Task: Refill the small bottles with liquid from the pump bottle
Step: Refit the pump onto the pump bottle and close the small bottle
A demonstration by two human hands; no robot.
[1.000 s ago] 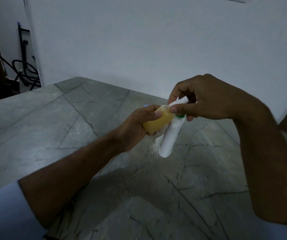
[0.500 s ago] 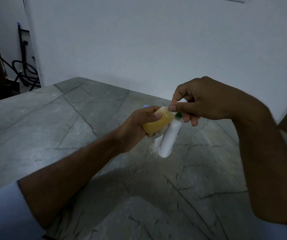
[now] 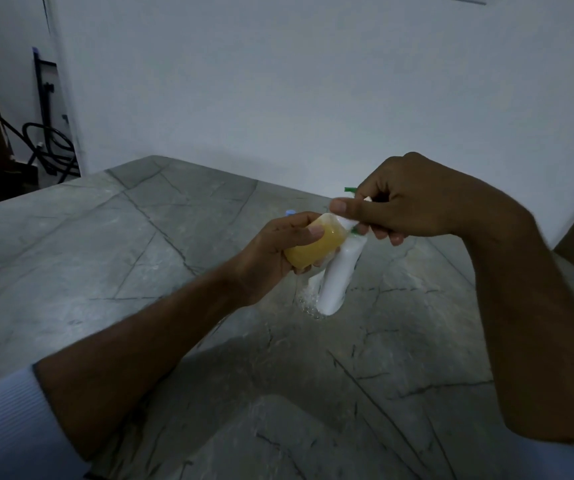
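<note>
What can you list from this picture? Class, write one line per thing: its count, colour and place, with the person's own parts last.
small bottle: one, filled with yellow liquid, tilted in the left hand's grip over the table.
pump bottle: one, white, standing on the table, its top under the right hand.
pump head: one, white with a green tip, pinched by the right hand.
blue cap: one, behind the left hand; what it belongs to is hidden.
table: one, grey veined stone.
cables: black, far left by the wall.
left hand: one, holding the small bottle.
right hand: one, above the pump bottle.
</note>
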